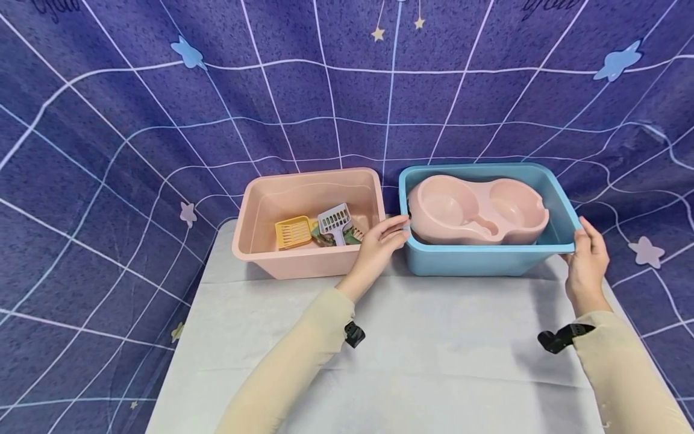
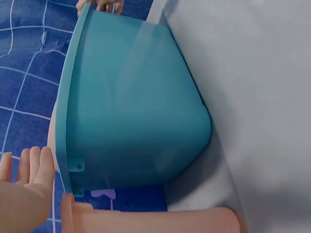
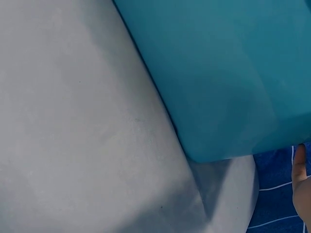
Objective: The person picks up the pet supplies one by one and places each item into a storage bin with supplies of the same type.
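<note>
A blue plastic tub [image 1: 477,261] stands at the back right of the white-covered table. Inside it a pink double pet bowl [image 1: 479,208] lies slightly tilted, its two round hollows facing up. My left hand [image 1: 379,241] is at the tub's left end, its fingers extended against the rim. In the left wrist view those straight fingers [image 2: 46,167] show beside the rim. At the opposite end my right hand [image 1: 588,262] grips the rim near the front corner, its thumb [image 3: 299,162] low against the outer wall in the right wrist view.
Left of the blue tub stands a pink tub [image 1: 311,264]. It holds a yellow slotted scoop [image 1: 294,232], a pale lilac slotted scoop [image 1: 334,220] and some green items partly hidden under them. A dark blue curtain [image 1: 352,96] with stars rises behind and around the table [image 1: 434,349].
</note>
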The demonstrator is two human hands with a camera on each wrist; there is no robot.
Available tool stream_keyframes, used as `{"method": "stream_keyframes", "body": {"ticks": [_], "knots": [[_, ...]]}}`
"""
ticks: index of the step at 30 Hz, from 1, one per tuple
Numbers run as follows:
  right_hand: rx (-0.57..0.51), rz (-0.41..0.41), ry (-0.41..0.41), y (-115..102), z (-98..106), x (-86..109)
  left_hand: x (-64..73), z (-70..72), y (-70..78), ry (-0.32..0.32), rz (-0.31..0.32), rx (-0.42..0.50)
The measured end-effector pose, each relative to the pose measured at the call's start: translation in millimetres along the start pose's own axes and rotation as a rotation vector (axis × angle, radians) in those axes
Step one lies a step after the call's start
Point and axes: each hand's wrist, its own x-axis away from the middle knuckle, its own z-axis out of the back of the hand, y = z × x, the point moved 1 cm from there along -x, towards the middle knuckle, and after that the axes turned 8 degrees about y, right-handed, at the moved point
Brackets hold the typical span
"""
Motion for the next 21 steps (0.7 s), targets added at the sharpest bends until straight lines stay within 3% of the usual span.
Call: {"method": "stream_keyframes", "body": {"ticks": [8, 14, 21], "knots": [[0.032, -0.013, -0.046, -4, -4, -3.1, 22.2, 20.7, -3.9, -0.024, -0.019, 0.012], [-0.037, -0.041, -0.089, -5, -11, -1.8, 33.4, 36.3, -9.0, -0.043, 0.012, -0.009], [-0.109, -0.083, -0.157, -15, -6, 7.9, 52.2, 45.9, 4.8, -0.019, 0.035, -0.09]]}}
